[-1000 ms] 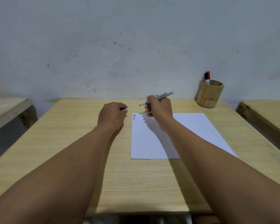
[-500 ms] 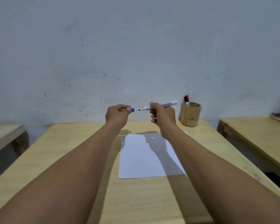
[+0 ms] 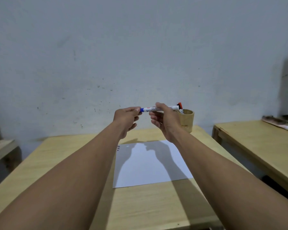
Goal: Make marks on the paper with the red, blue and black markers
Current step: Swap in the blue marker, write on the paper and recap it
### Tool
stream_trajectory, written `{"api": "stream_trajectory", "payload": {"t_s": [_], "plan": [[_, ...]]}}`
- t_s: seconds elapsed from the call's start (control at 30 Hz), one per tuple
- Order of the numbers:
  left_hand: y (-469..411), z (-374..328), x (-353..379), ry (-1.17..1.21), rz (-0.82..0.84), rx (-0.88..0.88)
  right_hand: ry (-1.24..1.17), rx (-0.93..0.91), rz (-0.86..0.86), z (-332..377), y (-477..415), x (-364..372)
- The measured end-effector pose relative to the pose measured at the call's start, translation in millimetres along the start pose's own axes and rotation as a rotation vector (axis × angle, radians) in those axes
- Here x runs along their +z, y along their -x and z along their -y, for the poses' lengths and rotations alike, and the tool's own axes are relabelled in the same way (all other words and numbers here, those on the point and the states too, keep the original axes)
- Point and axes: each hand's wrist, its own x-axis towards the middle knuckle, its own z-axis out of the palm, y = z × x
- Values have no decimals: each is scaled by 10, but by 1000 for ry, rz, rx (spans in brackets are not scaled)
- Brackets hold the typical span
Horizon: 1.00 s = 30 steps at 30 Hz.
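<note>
Both hands are raised above the far end of the table. My right hand (image 3: 165, 118) grips the white barrel of the blue marker (image 3: 150, 109), which lies level. My left hand (image 3: 127, 117) pinches the blue cap (image 3: 141, 110), which sits on the marker's left end. A white sheet of paper (image 3: 150, 170) lies on the table below, with small red, blue and black marks (image 3: 118, 148) at its far left corner. The red marker (image 3: 179, 105) and a black-capped marker (image 3: 181, 109) stand in a wooden cup (image 3: 188, 121).
The wooden table (image 3: 60, 163) stands against a pale wall. Another wooden table (image 3: 259, 146) is on the right across a narrow gap. A bench edge (image 3: 2, 148) shows at the left.
Both hands rose off the paper. The cap in my left hand met the marker's tip and now sits on it. The camera tilted up.
</note>
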Motion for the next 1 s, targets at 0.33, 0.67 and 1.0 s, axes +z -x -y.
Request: {"api": "stream_trajectory", "payload": {"t_s": [0.33, 0.67, 1.0], "plan": [[-23, -197, 150, 160, -23, -23, 221, -115, -23, 252, -27, -271], [-222, -255, 545, -158, -21, 273, 732, -243, 118, 345, -148, -630], [-500, -142, 1255, -189, 0, 272, 887, -337, 14, 507, -658, -1009]]}}
